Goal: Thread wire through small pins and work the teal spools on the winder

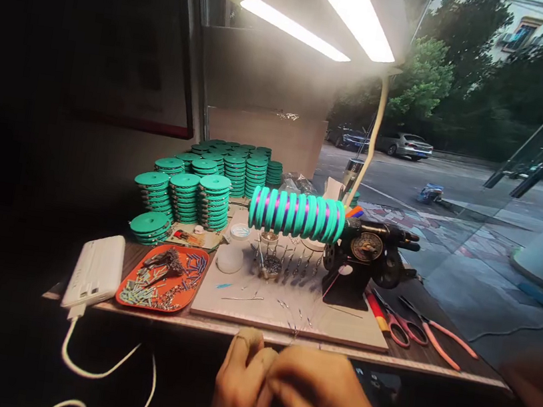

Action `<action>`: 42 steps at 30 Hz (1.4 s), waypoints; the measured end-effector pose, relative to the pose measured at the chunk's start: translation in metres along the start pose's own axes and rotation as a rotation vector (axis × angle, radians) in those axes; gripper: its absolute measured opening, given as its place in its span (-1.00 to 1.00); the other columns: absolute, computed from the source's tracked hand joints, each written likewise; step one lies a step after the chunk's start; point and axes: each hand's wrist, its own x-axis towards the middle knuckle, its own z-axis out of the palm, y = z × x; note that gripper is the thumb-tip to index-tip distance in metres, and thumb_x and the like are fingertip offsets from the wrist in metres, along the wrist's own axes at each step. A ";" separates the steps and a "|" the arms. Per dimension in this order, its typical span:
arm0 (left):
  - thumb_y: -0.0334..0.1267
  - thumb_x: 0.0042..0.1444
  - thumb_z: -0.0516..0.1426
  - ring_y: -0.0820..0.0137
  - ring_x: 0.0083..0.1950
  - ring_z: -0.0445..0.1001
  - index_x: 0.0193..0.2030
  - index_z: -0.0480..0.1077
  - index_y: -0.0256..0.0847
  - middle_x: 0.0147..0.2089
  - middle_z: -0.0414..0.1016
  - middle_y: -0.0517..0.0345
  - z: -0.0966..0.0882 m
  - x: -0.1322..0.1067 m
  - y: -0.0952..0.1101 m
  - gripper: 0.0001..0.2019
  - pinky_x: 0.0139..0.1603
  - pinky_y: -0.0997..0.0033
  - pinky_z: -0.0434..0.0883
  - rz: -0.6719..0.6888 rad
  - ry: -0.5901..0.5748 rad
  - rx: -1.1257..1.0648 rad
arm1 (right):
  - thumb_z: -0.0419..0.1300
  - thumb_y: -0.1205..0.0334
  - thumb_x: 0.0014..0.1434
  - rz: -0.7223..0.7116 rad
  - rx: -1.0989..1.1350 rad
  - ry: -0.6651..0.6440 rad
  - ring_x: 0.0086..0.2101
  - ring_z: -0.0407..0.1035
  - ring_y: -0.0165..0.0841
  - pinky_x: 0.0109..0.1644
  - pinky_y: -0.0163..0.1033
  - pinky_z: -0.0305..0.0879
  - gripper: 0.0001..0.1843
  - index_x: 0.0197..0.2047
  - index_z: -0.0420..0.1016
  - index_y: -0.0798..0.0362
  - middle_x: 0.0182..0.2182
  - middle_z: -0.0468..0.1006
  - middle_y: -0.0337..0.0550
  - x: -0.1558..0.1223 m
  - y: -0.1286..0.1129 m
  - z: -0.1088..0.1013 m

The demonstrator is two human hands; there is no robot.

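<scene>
My left hand and my right hand meet just in front of the table's near edge. Both have their fingers curled and pinched close together, and whatever they hold is too small or hidden to make out. Beyond them lies a pale board with fine wire pieces and small metal bits scattered on it. Above the board, a row of teal spools sits on the shaft of a black winding device. Small metal fittings hang under the spools. A thin pinkish line runs down from the device.
Left stand an orange tray of small parts, a white power bank with a cable, and stacked teal spools. A white round container rests on the board. Scissors and red-handled pliers lie right. A lamp shines overhead.
</scene>
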 end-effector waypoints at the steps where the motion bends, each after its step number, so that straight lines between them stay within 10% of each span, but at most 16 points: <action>1: -0.48 0.02 -0.06 0.35 -0.27 0.29 -0.23 0.32 -0.23 -0.28 0.25 0.01 0.001 -0.002 -0.003 -0.78 -0.31 0.39 0.32 0.069 0.072 0.065 | 0.04 0.38 0.01 0.081 0.002 0.010 -0.49 0.30 -0.45 -0.42 -0.40 0.17 -0.84 -0.46 0.44 0.12 -0.53 0.47 -0.20 0.014 -0.004 -0.005; 9: -0.58 -0.09 0.02 0.26 -0.18 0.32 -0.19 0.37 -0.32 -0.25 0.42 -0.10 -0.012 0.009 -0.008 -0.70 -0.20 0.32 0.35 0.290 0.088 0.148 | 0.11 0.43 -0.10 0.401 0.097 -0.352 -0.63 0.14 -0.55 -0.59 -0.45 0.03 -0.90 -0.59 0.40 0.20 -0.69 0.31 -0.31 0.095 -0.004 -0.002; 17: -0.46 -0.16 0.11 0.59 -0.51 0.21 -0.52 0.36 -0.35 -0.50 0.32 0.18 -0.018 0.029 0.007 -0.99 -0.58 0.65 0.09 -1.148 -0.284 -1.193 | -0.07 0.40 0.13 -0.617 -0.595 0.111 -0.58 0.18 -0.44 -0.53 -0.32 0.07 -0.76 -0.38 0.42 0.17 -0.61 0.39 -0.15 0.005 0.024 -0.017; 20: -0.49 -0.23 0.16 0.64 -0.55 0.17 -0.59 0.31 -0.36 -0.55 0.24 0.23 -0.015 0.027 0.005 -0.93 -0.61 0.68 0.03 -1.297 -0.275 -1.441 | -0.03 0.44 0.10 -0.792 -0.712 0.104 -0.61 0.16 -0.43 -0.57 -0.29 0.02 -0.80 -0.35 0.42 0.20 -0.61 0.39 -0.15 -0.010 0.036 -0.006; 23: -0.46 -0.25 0.19 0.65 -0.55 0.16 -0.58 0.32 -0.37 -0.53 0.23 0.22 -0.014 0.027 0.007 -0.90 -0.61 0.69 0.01 -1.312 -0.272 -1.486 | -0.02 0.36 0.13 -0.606 -0.460 0.205 -0.58 0.19 -0.44 -0.56 -0.32 0.09 -0.82 -0.38 0.40 0.16 -0.61 0.36 -0.17 -0.013 0.045 0.009; 27: -0.37 -0.21 0.17 0.62 -0.56 0.10 -0.57 0.32 -0.35 -0.56 0.18 0.23 -0.014 0.030 0.012 -0.90 -0.58 0.62 0.03 -1.054 -0.402 -1.308 | -0.03 0.09 0.14 -0.016 0.055 0.141 -0.50 0.31 -0.44 -0.43 -0.38 0.26 -0.68 -0.51 0.33 0.10 -0.55 0.37 -0.20 -0.026 0.048 0.024; 32: -0.44 -0.06 0.02 0.43 -0.35 0.24 -0.59 0.28 -0.27 -0.40 0.20 0.11 -0.013 0.022 0.009 -0.86 -0.34 0.45 0.25 -0.337 -0.192 -0.370 | 0.02 0.22 0.10 -0.095 -0.066 -0.030 -0.53 0.29 -0.48 -0.46 -0.45 0.20 -0.78 -0.52 0.35 0.06 -0.57 0.41 -0.23 -0.032 0.027 0.021; 36: -0.49 -0.03 -0.03 0.36 -0.31 0.32 -0.33 0.34 -0.30 -0.34 0.28 -0.01 -0.009 0.007 -0.004 -0.83 -0.34 0.42 0.35 0.124 0.047 0.066 | 0.04 0.36 0.03 0.067 -0.007 -0.065 -0.49 0.29 -0.46 -0.41 -0.41 0.18 -0.87 -0.48 0.39 0.10 -0.54 0.44 -0.22 0.016 0.000 0.000; 42: -0.56 -0.07 0.00 0.28 -0.21 0.37 -0.21 0.35 -0.28 -0.23 0.42 -0.11 -0.012 0.005 -0.013 -0.72 -0.28 0.38 0.39 0.306 0.176 0.293 | 0.11 0.44 -0.13 0.475 0.250 -0.319 -0.66 0.12 -0.55 -0.60 -0.44 0.03 -0.90 -0.63 0.31 0.17 -0.71 0.27 -0.34 0.096 -0.002 0.000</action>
